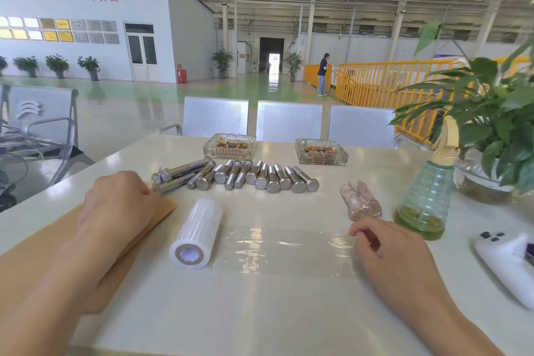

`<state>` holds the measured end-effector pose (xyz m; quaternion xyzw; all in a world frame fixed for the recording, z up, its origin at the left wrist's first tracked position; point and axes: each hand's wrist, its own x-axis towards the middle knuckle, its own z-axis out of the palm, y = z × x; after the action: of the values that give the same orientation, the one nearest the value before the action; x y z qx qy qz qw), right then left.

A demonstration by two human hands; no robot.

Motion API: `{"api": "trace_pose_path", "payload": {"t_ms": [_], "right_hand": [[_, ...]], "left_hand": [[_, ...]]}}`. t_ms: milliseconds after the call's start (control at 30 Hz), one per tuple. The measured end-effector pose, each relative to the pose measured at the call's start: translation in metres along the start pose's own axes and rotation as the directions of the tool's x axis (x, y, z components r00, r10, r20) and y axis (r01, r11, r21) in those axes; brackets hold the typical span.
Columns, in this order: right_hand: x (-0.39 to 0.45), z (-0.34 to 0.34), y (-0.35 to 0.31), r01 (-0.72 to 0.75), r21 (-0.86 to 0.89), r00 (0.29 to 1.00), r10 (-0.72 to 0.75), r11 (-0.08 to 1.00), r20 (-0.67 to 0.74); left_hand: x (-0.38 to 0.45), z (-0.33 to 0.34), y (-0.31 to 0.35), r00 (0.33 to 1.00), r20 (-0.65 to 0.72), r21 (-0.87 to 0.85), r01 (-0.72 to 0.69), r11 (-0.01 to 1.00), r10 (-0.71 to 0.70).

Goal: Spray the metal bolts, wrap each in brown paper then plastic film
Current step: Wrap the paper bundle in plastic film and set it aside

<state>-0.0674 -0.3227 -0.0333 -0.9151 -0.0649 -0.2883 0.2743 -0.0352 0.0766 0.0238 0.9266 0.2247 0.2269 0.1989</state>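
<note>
Several metal bolts (pixel 239 175) lie in a row across the middle of the white table (pixel 260 312). A roll of plastic film (pixel 196 233) lies near me, with a strip of film (pixel 283 251) pulled out to the right. My right hand (pixel 384 248) pinches the far end of that strip. My left hand (pixel 121 199) rests on the brown paper (pixel 34 263) at the left, its fingertips pinching the paper's far corner beside the leftmost bolt. Two wrapped bolts (pixel 361 199) lie at the right. A green spray bottle (pixel 427 196) stands beyond them.
Two glass ashtrays (pixel 229 146) (pixel 321 151) sit behind the bolts. A potted plant (pixel 491 113) stands at the far right and a white handheld device (pixel 508 263) lies at the right edge. Metal chairs (pixel 289 121) line the table's far side.
</note>
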Motion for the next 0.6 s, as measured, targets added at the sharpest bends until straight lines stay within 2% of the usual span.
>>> {"api": "trace_pose_path", "payload": {"t_ms": [100, 167, 267, 367, 433, 467, 600], "right_hand": [[0.004, -0.001, -0.001, -0.069, 0.077, 0.997, 0.072, 0.995, -0.031], [0.006, -0.003, 0.0, -0.131, 0.13, 0.988, 0.139, 0.983, -0.06], [0.007, -0.006, 0.004, -0.234, 0.139, 0.965, 0.247, 0.962, -0.086], [0.005, -0.007, 0.005, -0.303, 0.006, 0.952, 0.303, 0.953, -0.048], [0.004, -0.008, 0.003, -0.294, -0.109, 0.956, 0.293, 0.949, -0.03], [0.003, -0.008, 0.002, -0.275, -0.151, 0.961, 0.275, 0.949, -0.023], [0.004, -0.008, 0.003, -0.228, -0.188, 0.971, 0.236, 0.955, 0.023]], "left_hand": [[-0.016, -0.013, 0.042, 0.976, -0.073, -0.107, -0.213, 0.971, 0.206], [-0.036, -0.02, 0.081, 0.922, -0.079, -0.217, -0.388, 0.896, 0.38], [-0.073, -0.012, 0.132, 0.794, 0.029, -0.311, -0.57, 0.761, 0.607], [-0.109, 0.019, 0.161, 0.613, 0.223, -0.345, -0.677, 0.65, 0.758], [-0.126, 0.039, 0.168, 0.495, 0.367, -0.364, -0.703, 0.611, 0.788], [-0.131, 0.047, 0.167, 0.464, 0.424, -0.363, -0.7, 0.615, 0.778], [-0.135, 0.059, 0.158, 0.451, 0.519, -0.344, -0.667, 0.661, 0.726]]}}
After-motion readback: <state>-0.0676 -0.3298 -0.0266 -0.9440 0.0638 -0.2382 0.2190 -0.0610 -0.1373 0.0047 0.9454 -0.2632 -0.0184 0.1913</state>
